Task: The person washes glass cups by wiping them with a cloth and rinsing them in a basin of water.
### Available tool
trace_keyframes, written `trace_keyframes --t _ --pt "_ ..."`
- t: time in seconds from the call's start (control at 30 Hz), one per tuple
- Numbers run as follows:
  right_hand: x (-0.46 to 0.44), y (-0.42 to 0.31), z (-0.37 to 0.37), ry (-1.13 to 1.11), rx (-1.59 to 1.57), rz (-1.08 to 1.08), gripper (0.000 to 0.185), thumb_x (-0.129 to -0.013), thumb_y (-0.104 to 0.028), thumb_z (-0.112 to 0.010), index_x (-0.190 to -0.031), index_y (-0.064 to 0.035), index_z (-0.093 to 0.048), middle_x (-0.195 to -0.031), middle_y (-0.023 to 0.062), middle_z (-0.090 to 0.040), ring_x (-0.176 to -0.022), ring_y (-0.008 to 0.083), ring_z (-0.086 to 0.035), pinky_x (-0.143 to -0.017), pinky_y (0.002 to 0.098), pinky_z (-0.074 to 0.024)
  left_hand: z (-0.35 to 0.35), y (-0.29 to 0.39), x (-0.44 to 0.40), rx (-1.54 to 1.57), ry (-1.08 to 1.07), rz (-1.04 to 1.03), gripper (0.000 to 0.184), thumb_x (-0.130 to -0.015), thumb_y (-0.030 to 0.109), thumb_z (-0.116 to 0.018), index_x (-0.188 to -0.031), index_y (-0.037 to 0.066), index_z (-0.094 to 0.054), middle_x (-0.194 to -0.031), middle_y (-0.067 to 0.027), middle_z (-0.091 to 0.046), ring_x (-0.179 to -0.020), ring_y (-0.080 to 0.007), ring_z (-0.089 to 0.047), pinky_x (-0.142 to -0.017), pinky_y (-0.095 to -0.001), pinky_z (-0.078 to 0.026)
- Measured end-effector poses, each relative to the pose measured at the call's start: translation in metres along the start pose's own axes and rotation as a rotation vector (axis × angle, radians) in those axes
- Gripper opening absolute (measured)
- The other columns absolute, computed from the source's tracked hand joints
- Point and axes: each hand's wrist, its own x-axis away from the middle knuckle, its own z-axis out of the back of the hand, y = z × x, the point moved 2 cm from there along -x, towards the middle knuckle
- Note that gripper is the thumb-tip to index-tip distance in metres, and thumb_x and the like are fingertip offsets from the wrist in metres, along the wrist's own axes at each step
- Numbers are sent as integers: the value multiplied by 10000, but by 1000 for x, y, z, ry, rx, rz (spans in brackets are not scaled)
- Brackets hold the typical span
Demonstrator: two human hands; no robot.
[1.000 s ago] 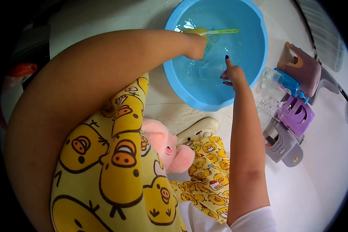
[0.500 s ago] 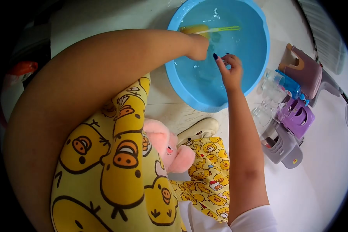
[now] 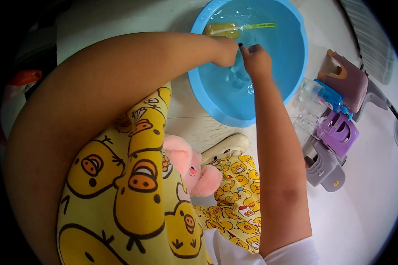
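1 camera, worn on the head, looks forward and steeply down past yellow patterned clothes (image 3: 97,212) to a blue basin (image 3: 274,99) on the pale floor (image 3: 185,106). The clothes loom very near, filling the lower left; the basin lies farther off, cut by the top edge. The view is wide, with bent outer lines and dark corners.

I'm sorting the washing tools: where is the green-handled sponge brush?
The brush lies in the blue basin, top centre of the head view, just above the left hand.
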Motion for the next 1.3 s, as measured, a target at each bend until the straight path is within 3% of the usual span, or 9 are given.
trace_keyframes --t 0.1,0.17,0.3,0.6,0.73,0.9,1.07,1.13,1.3 --pt "3 -14 -8 -38 133 -54 243 -673 -259 -659 -737 -31 -601 -781 139 -616 -811 326 -566 -720 387 -444 3 2 5 44 56 1 254 -743 154 -543 -938 -6 -567 -912 -187 -587 -875 -312 -561 -745 -379 -440" --pt "11 -20 -9 -35 65 230 200 -614 -183 -697 -654 -49 -554 -745 113 -597 -844 318 -530 -752 366 -428 9 6 11 38 36 48 236 -723 109 -523 -912 -19 -583 -895 -200 -592 -859 -319 -569 -721 -378 -453" --pt "25 -3 5 64 -143 541 278 -538 -135 -749 -624 -43 -501 -958 142 -536 -940 313 -478 -787 370 -406 10 5 10 -21 28 2 230 -721 94 -519 -898 -34 -592 -888 -215 -593 -858 -325 -574 -697 -379 -461" --pt "34 33 13 66 -352 86 566 -537 -201 -787 -929 -38 -413 -961 150 -455 -933 305 -454 -780 352 -394 5 3 6 -15 50 58 356 -756 228 -603 -990 -35 -550 -986 -213 -565 -943 -323 -544 -797 -384 -428" --pt "29 22 1 111 -282 87 558 -530 -191 -781 -927 -39 -420 -953 142 -460 -916 304 -461 -769 360 -399 9 4 10 26 49 47 329 -753 221 -593 -974 -18 -551 -978 -199 -570 -935 -322 -545 -775 -380 -435" --pt "33 -4 -13 60 -169 292 559 -503 -151 -754 -943 -51 -423 -986 140 -471 -927 315 -473 -767 379 -411 9 3 8 33 50 51 286 -739 167 -564 -958 -18 -551 -972 -195 -574 -927 -313 -550 -761 -381 -439" --pt "41 -3 -12 -45 -182 341 803 -500 -156 -763 -1182 -27 -358 -1157 184 -435 -1072 337 -433 -874 368 -390 9 3 8 65 115 51 279 -712 82 -530 -975 -10 -546 -960 -184 -579 -913 -309 -556 -753 -373 -445" --pt "39 18 -17 -5 -396 30 974 -515 -189 -791 -1279 16 -223 -1178 203 -431 -1114 314 -421 -913 355 -362 9 3 9 74 102 70 273 -713 82 -532 -970 -8 -547 -956 -182 -579 -912 -307 -556 -754 -376 -445" --pt "48 49 -30 60 -416 40 1009 -504 -197 -803 -1273 60 -202 -1194 222 -409 -1124 319 -409 -932 364 -346 8 4 8 34 85 80 258 -708 83 -544 -953 1 -548 -946 -175 -579 -906 -304 -558 -754 -380 -445"
